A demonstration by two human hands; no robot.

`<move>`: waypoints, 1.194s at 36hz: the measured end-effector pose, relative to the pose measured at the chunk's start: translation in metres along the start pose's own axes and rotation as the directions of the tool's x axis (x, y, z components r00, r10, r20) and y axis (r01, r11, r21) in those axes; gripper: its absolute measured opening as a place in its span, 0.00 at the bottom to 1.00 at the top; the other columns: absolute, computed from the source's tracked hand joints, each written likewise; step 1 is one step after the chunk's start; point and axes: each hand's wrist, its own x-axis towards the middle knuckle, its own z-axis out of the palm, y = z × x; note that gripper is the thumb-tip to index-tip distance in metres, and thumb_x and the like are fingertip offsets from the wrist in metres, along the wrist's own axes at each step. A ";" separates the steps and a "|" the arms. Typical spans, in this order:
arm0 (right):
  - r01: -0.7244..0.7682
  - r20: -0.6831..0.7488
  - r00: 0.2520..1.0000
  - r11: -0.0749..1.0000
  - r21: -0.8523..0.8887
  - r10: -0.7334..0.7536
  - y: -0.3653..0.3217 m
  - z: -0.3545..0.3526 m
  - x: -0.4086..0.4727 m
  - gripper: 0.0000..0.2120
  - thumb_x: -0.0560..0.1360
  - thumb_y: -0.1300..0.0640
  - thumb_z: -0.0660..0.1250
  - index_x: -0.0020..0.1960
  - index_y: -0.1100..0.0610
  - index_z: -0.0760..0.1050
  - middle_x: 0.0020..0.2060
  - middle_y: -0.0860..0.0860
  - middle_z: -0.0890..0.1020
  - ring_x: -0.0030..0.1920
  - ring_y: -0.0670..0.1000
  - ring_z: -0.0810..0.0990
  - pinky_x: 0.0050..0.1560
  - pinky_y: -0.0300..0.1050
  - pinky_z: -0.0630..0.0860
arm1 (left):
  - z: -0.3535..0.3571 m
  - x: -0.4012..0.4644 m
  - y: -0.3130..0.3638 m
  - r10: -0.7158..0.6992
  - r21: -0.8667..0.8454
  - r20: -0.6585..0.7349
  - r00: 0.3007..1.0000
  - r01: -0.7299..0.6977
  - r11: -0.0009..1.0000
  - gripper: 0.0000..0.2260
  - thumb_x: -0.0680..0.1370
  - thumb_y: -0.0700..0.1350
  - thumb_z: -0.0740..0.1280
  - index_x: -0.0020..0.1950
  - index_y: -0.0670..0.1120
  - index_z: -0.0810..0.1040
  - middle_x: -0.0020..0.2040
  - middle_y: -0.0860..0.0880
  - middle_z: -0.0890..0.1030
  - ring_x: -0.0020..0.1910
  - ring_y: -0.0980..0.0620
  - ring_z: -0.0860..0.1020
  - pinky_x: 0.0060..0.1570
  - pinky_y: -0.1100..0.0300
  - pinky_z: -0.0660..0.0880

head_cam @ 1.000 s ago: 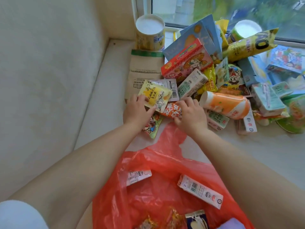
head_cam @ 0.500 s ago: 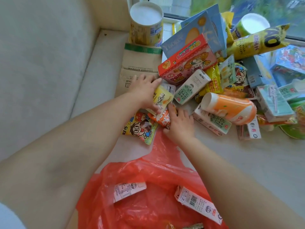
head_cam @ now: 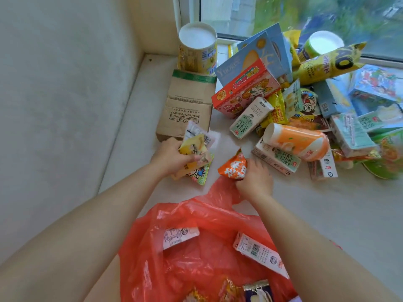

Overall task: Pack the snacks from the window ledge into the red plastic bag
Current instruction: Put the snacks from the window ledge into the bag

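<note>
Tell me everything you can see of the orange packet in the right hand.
The orange packet is a small, soft, crinkled pouch, glossy like plastic film, orange with large white characters and a pinched sealed end pointing up toward the pile. The right hand grips its near end, fingers curled over it, so that part is hidden. It sits tilted, just beyond the far edge of the red plastic bag, between the two hands. Whether it rests on the ledge or is lifted cannot be told.

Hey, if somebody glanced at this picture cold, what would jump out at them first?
Probably the crinkled red plastic bag gaping open at the bottom, with cartons already inside. Just above it, the left hand grips a bunch of small yellow snack packets while the right hand holds an orange-and-white snack pouch. Behind, a colourful heap of snack boxes crowds the window ledge.
</note>
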 end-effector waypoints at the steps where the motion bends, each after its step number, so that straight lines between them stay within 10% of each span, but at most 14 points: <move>1: 0.010 0.022 1.000 0.999 -0.034 -0.009 0.001 0.000 -0.002 0.26 0.68 0.56 0.68 0.64 0.55 0.67 0.61 0.53 0.71 0.64 0.56 0.67 0.58 0.51 0.68 | 0.003 -0.004 -0.007 -0.034 -0.025 -0.016 0.999 0.033 0.999 0.08 0.69 0.52 0.75 0.44 0.51 0.83 0.51 0.46 0.80 0.51 0.47 0.79 0.50 0.54 0.76; 7: 0.049 0.059 0.997 0.993 -0.103 -0.043 0.003 0.002 -0.019 0.27 0.69 0.48 0.69 0.65 0.55 0.67 0.62 0.53 0.69 0.64 0.56 0.66 0.57 0.50 0.68 | 0.025 -0.023 -0.027 -0.318 -0.057 -0.038 0.947 0.315 0.947 0.22 0.73 0.56 0.71 0.62 0.47 0.79 0.73 0.45 0.60 0.71 0.44 0.63 0.70 0.54 0.62; 15: 0.015 0.110 0.994 1.000 -0.004 -0.015 0.010 0.002 -0.046 0.23 0.71 0.61 0.64 0.66 0.56 0.67 0.63 0.53 0.69 0.64 0.56 0.67 0.58 0.50 0.69 | 0.045 -0.023 -0.013 -0.361 -0.163 0.020 0.932 0.360 0.919 0.17 0.72 0.55 0.73 0.52 0.45 0.81 0.49 0.45 0.81 0.50 0.44 0.79 0.43 0.60 0.71; 20: -0.098 0.069 0.994 0.974 0.205 0.086 0.012 -0.012 -0.057 0.23 0.66 0.66 0.67 0.60 0.58 0.71 0.59 0.55 0.72 0.60 0.58 0.72 0.52 0.49 0.72 | 0.027 -0.034 0.003 -0.368 -0.143 -0.025 0.930 0.361 0.921 0.18 0.70 0.56 0.73 0.53 0.45 0.81 0.53 0.43 0.82 0.52 0.44 0.80 0.48 0.57 0.75; 43: 0.270 -0.426 0.905 0.769 0.579 0.003 0.015 -0.076 -0.204 0.22 0.64 0.64 0.72 0.57 0.60 0.74 0.55 0.53 0.71 0.56 0.56 0.73 0.50 0.42 0.68 | 0.008 -0.211 0.097 0.153 -0.311 -0.179 0.972 -0.204 0.928 0.10 0.74 0.49 0.71 0.52 0.50 0.74 0.58 0.44 0.77 0.57 0.46 0.77 0.57 0.52 0.73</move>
